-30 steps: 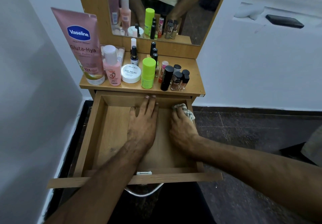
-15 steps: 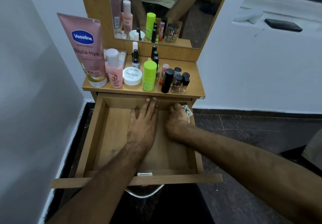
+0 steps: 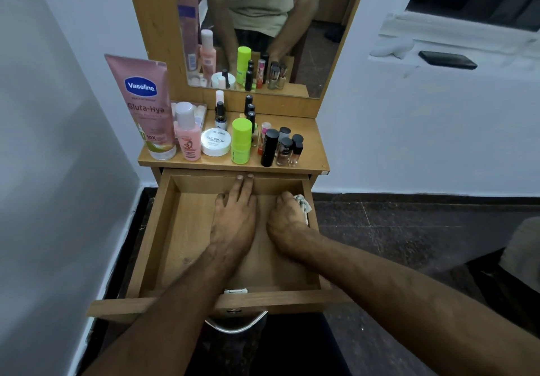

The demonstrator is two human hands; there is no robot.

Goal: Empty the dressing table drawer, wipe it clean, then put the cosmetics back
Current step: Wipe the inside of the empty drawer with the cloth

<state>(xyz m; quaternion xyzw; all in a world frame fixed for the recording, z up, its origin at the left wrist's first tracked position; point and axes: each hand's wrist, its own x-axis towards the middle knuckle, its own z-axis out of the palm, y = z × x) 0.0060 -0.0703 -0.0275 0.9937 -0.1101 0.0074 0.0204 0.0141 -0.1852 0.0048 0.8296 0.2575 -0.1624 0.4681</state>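
Observation:
The wooden drawer [image 3: 181,229] is pulled out and holds nothing but my hands. My left hand [image 3: 233,217] lies flat on its floor, fingers reaching up the back wall. My right hand [image 3: 285,223] is closed on a pale cloth [image 3: 302,203] pressed into the back right corner. The cosmetics stand on the tabletop [image 3: 309,153]: a pink Vaseline tube [image 3: 143,106], a pink bottle [image 3: 187,136], a white nail-polish jar [image 3: 216,141], a green stick [image 3: 242,141], a black tube [image 3: 269,147] and several small nail-polish bottles [image 3: 287,149].
A mirror [image 3: 263,24] stands behind the tabletop. White walls close in on the left and right. A ledge on the right holds a dark phone [image 3: 447,59]. The drawer front carries a metal handle [image 3: 235,326]. Dark tiled floor lies to the right.
My right hand with the cloth has slid from the right side toward the back corner of the drawer. My left hand stays flat in place. The camera has tilted slightly.

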